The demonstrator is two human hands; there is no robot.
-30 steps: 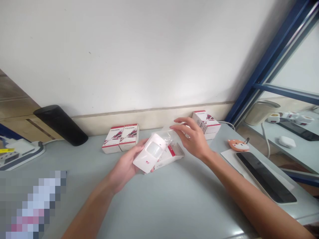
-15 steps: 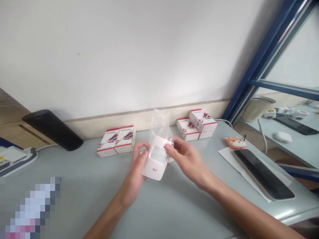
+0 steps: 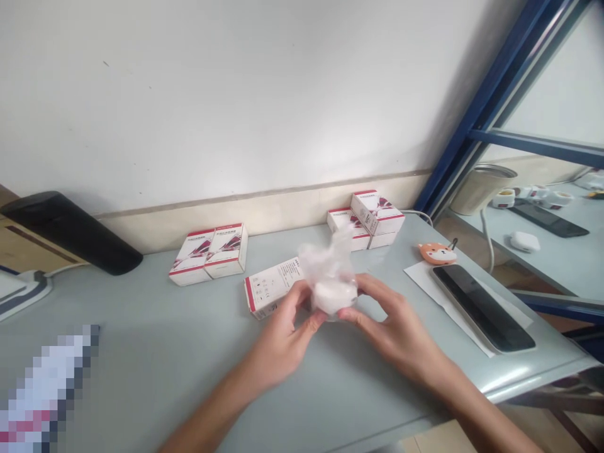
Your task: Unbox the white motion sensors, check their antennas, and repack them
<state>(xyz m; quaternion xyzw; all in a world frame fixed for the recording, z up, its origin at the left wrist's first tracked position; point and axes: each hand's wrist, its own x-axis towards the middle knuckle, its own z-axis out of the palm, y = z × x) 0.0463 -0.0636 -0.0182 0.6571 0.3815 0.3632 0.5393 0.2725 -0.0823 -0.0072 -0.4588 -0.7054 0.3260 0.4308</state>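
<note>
A white motion detector [image 3: 335,296] in a clear plastic bag [image 3: 330,255] is held between my two hands above the grey table. My left hand [image 3: 285,327] grips its left side, fingers behind and thumb at the near edge. On the right side, my right hand [image 3: 391,314] pinches it with thumb and fingers. The bag's loose, crumpled part stands up over the detector, and both are slightly blurred. Just behind my left hand lies a white and red box [image 3: 274,286] with printed text, partly covered by the hand and bag.
Two boxes [image 3: 207,255] sit side by side at the back left. Several more boxes [image 3: 377,217] are stacked at the back right. A black cylinder [image 3: 80,233] leans on the far left. To the right are a phone [image 3: 481,308] on white paper [image 3: 425,280], a dog-faced case [image 3: 438,253] and a mirror [image 3: 542,189].
The detector has tipped from its front facing me to end-on, and the bag has crumpled upward. Both hands have shifted right with it, uncovering the box behind. The whole view has shifted slightly.
</note>
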